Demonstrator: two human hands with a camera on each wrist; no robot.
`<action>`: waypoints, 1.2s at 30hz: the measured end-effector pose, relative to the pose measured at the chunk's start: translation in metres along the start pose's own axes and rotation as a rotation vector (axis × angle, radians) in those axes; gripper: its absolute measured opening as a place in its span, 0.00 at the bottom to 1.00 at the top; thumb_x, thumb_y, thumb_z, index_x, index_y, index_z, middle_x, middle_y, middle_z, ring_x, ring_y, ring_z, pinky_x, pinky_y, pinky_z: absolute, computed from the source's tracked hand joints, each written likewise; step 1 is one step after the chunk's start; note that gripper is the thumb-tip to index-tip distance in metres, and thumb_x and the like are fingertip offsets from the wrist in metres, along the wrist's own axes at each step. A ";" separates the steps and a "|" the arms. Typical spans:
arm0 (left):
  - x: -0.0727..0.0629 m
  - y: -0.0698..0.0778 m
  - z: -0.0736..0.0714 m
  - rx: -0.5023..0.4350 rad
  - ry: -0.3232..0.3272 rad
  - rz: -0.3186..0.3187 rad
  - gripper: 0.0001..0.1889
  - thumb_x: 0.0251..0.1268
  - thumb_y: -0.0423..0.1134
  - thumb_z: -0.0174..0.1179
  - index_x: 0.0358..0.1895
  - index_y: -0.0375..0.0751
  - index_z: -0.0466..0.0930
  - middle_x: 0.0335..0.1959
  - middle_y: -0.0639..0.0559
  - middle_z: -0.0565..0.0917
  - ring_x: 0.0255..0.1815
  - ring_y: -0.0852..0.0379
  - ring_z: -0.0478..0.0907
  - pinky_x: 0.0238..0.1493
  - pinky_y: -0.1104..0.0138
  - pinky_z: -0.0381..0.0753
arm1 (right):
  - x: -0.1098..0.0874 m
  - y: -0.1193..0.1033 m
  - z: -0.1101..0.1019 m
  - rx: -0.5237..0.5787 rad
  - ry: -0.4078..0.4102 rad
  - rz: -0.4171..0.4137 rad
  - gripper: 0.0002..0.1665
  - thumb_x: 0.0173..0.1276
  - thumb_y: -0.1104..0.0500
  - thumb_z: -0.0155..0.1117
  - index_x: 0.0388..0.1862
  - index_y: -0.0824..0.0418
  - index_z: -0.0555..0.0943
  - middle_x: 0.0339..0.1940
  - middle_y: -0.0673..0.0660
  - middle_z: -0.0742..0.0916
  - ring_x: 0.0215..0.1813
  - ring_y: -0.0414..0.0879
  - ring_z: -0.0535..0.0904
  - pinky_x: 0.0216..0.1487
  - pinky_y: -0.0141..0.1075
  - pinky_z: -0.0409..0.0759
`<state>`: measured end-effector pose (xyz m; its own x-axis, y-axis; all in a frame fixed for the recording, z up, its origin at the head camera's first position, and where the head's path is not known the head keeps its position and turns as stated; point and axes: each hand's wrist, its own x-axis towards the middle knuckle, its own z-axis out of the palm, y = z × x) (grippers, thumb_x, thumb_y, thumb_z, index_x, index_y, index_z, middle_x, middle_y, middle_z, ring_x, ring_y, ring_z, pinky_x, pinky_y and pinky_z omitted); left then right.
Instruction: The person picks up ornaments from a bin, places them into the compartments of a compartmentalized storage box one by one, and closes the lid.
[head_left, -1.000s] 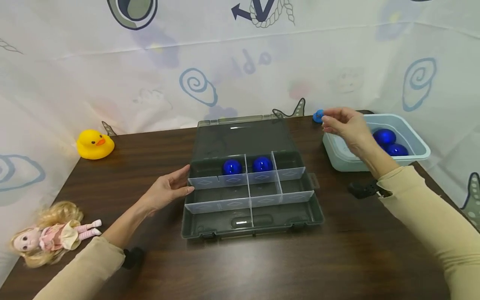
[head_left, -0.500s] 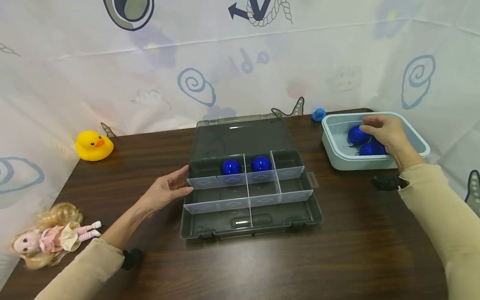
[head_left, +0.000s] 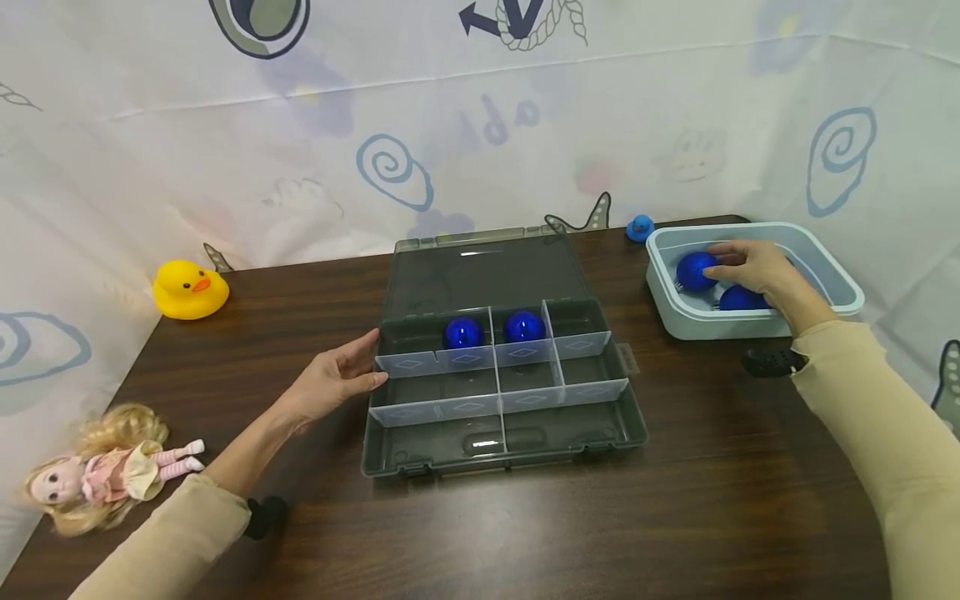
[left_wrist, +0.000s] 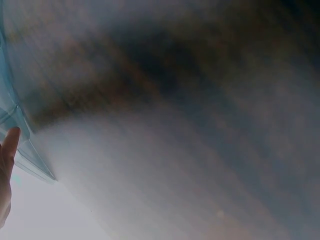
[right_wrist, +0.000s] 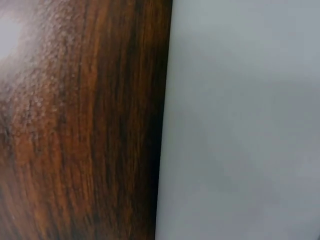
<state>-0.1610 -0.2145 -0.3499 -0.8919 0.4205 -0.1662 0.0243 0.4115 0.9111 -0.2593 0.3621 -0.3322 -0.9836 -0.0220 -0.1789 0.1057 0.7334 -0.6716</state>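
My right hand [head_left: 761,271] has thumb and fingers curled round the right side of a blue ball [head_left: 691,273], near the left wall of the tub [head_left: 720,327] at the table's [head_left: 487,542] back right corner. The right wrist view doesn't show me this grip. I'd settle it evenly and lift straight up, clear of the second ball [head_left: 741,298] and the rim. My left hand [head_left: 326,383], fingers nearly straight, touches the left edge of the box [head_left: 435,460]; light pressure there should suffice.
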 end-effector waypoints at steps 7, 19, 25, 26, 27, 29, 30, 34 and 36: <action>0.000 0.000 0.001 0.009 0.003 0.000 0.41 0.65 0.37 0.59 0.74 0.35 0.42 0.76 0.38 0.44 0.72 0.35 0.51 0.65 0.49 0.59 | 0.001 -0.001 0.002 -0.001 -0.030 -0.032 0.37 0.69 0.55 0.58 0.68 0.73 0.58 0.63 0.81 0.66 0.65 0.72 0.61 0.66 0.61 0.58; 0.000 -0.001 0.001 0.003 0.007 0.006 0.41 0.65 0.36 0.59 0.74 0.34 0.43 0.76 0.38 0.45 0.72 0.35 0.52 0.65 0.49 0.59 | -0.009 -0.009 -0.001 0.143 0.037 -0.052 0.45 0.69 0.44 0.57 0.73 0.68 0.53 0.69 0.76 0.62 0.69 0.71 0.56 0.68 0.62 0.53; 0.000 0.000 0.000 0.005 0.003 0.001 0.41 0.65 0.37 0.59 0.74 0.35 0.43 0.76 0.38 0.45 0.72 0.35 0.51 0.65 0.48 0.58 | -0.021 -0.028 0.006 0.293 0.105 -0.087 0.43 0.67 0.43 0.58 0.73 0.61 0.56 0.70 0.69 0.62 0.68 0.59 0.61 0.70 0.51 0.60; 0.000 -0.001 0.000 0.005 0.003 -0.001 0.41 0.65 0.37 0.59 0.74 0.35 0.43 0.76 0.38 0.45 0.72 0.35 0.51 0.65 0.48 0.58 | -0.024 -0.032 0.008 0.322 0.116 -0.102 0.41 0.67 0.44 0.58 0.72 0.60 0.58 0.69 0.67 0.64 0.66 0.54 0.64 0.68 0.43 0.65; 0.000 -0.001 0.000 0.004 0.003 -0.002 0.41 0.65 0.37 0.59 0.74 0.35 0.43 0.76 0.39 0.45 0.72 0.35 0.51 0.65 0.48 0.58 | -0.026 -0.037 0.010 0.359 0.125 -0.125 0.38 0.67 0.46 0.59 0.71 0.59 0.60 0.66 0.65 0.67 0.63 0.49 0.67 0.65 0.37 0.69; 0.000 -0.001 0.000 0.004 0.003 -0.003 0.41 0.65 0.37 0.59 0.74 0.35 0.43 0.76 0.39 0.45 0.72 0.36 0.51 0.65 0.48 0.58 | -0.030 -0.046 0.016 0.449 0.132 -0.170 0.32 0.67 0.51 0.60 0.67 0.58 0.64 0.60 0.59 0.72 0.56 0.41 0.72 0.55 0.25 0.75; 0.000 -0.002 0.000 0.003 0.003 -0.005 0.41 0.65 0.37 0.59 0.75 0.35 0.43 0.76 0.39 0.45 0.72 0.36 0.51 0.65 0.49 0.58 | -0.032 -0.051 0.020 0.482 0.133 -0.195 0.30 0.67 0.53 0.61 0.65 0.58 0.66 0.57 0.56 0.74 0.53 0.38 0.73 0.50 0.21 0.76; 0.001 -0.002 0.000 -0.002 0.005 -0.005 0.41 0.65 0.37 0.59 0.75 0.35 0.43 0.76 0.39 0.44 0.72 0.36 0.51 0.65 0.48 0.58 | -0.039 -0.071 0.038 0.502 0.069 -0.247 0.29 0.68 0.55 0.60 0.66 0.57 0.66 0.58 0.55 0.74 0.53 0.38 0.72 0.47 0.19 0.74; 0.001 -0.002 0.000 -0.004 0.007 -0.005 0.41 0.65 0.37 0.59 0.75 0.36 0.43 0.76 0.39 0.44 0.72 0.35 0.51 0.65 0.48 0.58 | -0.041 -0.079 0.050 0.447 0.022 -0.255 0.31 0.68 0.54 0.60 0.68 0.57 0.65 0.62 0.59 0.72 0.57 0.41 0.71 0.49 0.21 0.73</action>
<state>-0.1619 -0.2148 -0.3519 -0.8950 0.4130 -0.1687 0.0178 0.4108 0.9116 -0.2199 0.2713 -0.3076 -0.9886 -0.1446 0.0428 -0.0908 0.3446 -0.9344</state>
